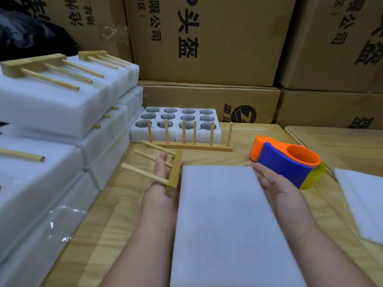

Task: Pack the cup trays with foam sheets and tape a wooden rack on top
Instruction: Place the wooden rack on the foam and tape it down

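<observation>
Foam sheet (232, 220) lay between both hands, long axis pointing away from the person. Left hand (163, 183) pressed its left edge with straight fingers, a rack (174, 172) resting against them; right hand (275, 187), also flat, touched the right edge. Cup trays (176, 121) stood straight ahead on the desk (128, 204), slightly nearer the left hand.

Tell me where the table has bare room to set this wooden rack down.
Bare wood shows left of the left hand, between it and the stacked foam packs, running toward the near edge. A smaller patch lies between the standing wooden rack and the tape dispenser. The right side is crowded by loose foam sheets.
</observation>
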A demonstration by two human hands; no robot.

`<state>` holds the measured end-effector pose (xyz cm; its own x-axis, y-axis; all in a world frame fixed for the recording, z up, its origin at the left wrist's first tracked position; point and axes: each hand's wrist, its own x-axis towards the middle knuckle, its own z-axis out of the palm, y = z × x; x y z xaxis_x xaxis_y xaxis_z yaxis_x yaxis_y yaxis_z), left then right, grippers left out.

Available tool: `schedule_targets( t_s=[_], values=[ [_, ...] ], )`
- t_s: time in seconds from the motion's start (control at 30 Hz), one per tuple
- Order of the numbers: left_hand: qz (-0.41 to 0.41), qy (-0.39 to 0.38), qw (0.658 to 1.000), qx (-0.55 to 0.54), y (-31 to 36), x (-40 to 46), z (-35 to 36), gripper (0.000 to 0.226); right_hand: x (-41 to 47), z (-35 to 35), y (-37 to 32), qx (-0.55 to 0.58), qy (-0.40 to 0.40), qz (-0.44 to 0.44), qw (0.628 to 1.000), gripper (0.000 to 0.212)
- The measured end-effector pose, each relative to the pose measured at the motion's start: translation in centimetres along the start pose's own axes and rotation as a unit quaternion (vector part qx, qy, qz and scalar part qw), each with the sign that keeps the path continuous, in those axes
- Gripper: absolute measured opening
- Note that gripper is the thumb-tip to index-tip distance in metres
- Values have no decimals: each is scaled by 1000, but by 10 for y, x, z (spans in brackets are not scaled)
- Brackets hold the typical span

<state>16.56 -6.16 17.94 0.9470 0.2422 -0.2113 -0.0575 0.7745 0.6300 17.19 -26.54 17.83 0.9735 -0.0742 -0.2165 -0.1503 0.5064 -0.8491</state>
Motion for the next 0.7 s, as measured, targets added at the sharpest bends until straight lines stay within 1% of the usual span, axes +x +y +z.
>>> schedule_targets(
  t_s=[0.07,0.13,0.2,0.27,0.33,0.4,0.47,0.53,0.57,0.6,0.67,0.7],
  values=[
    [46,0,998,40,5,4,3,25,0,0,-2,12,-2,4,1000,36],
    [89,-16,988,124,17,3,7,26,1,1,-3,9,1,4,1000,31],
    [147,-53,961,227,33,-2,16,25,3,2,-4,8,11,3,1000,32],
    [202,-121,923,304,49,-12,30,19,4,2,-4,11,18,3,1000,36],
    [237,-193,871,385,60,-24,43,9,4,3,-4,16,20,7,1000,39],
    [241,-229,802,496,61,-34,51,9,4,2,-3,15,18,7,1000,43],
    [233,-214,719,619,56,-44,56,9,5,3,-2,14,13,8,1000,47],
    [216,-192,648,704,48,-50,59,7,5,3,-2,7,11,9,1000,45],
    [208,-184,622,732,45,-52,61,10,5,3,-2,5,9,11,1000,45],
    [197,-179,604,751,41,-54,63,13,4,3,-3,6,6,16,1000,45],
    [181,-180,580,773,35,-55,64,19,3,4,-5,3,5,17,1000,44],
    [182,-183,563,785,31,-54,63,24,3,4,-6,-1,7,16,1000,44]
  ],
)
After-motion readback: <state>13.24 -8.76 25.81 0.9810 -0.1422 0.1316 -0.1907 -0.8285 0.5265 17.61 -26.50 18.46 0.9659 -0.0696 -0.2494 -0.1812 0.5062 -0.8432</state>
